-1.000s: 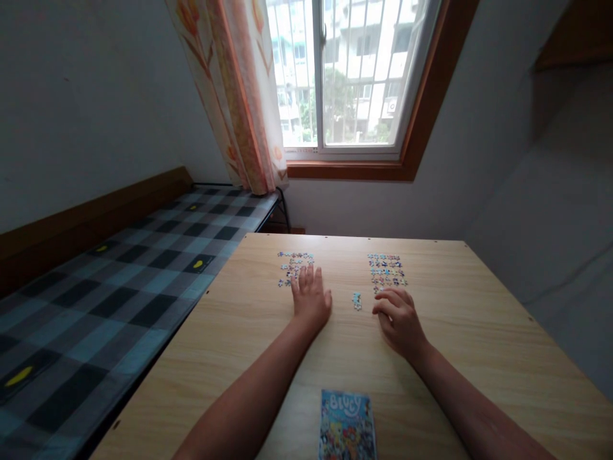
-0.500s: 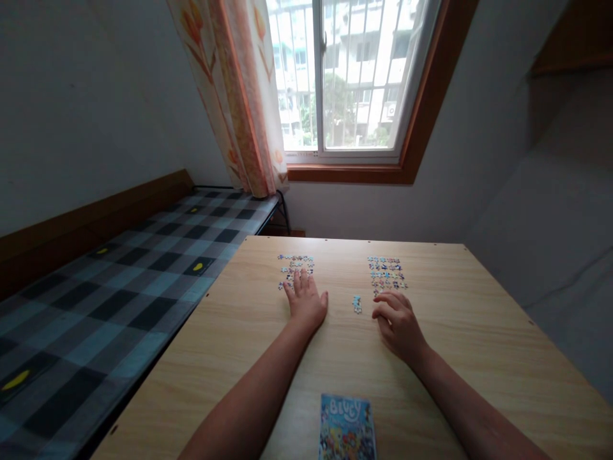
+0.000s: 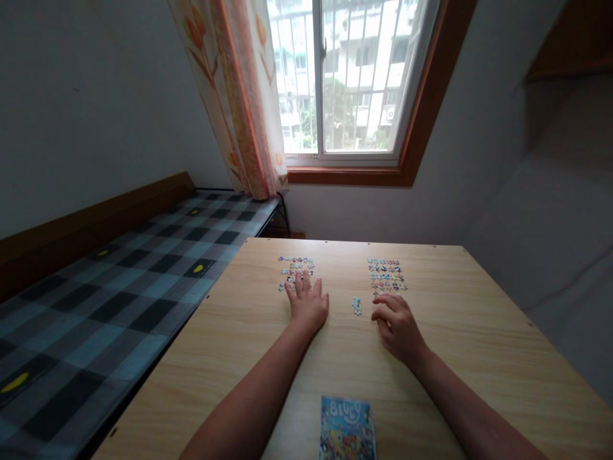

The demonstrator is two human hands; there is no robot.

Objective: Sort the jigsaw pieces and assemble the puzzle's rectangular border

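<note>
My left hand [image 3: 308,306] lies with fingers spread at the near edge of the left group of jigsaw pieces [image 3: 297,260], its fingertips over the lowest ones. Those pieces are set out in loose rows. To the right, more jigsaw pieces [image 3: 387,276] form several tidy rows. My right hand [image 3: 395,322] rests just below them, fingers loosely curled and somewhat apart, with nothing visible in it. Between the hands, a small joined cluster of jigsaw pieces [image 3: 357,306], pale blue and white, lies on the wooden table [image 3: 345,358].
Near me on the table is a blue picture box [image 3: 348,429] with cartoon figures. A bed with a checked cover [image 3: 158,275] stands along the left side. Behind the table are a window [image 3: 359,83] and a flowered curtain [image 3: 249,102].
The fingers of my left hand have shifted slightly and spread wider over the pieces. My right hand and the small cluster stay in place.
</note>
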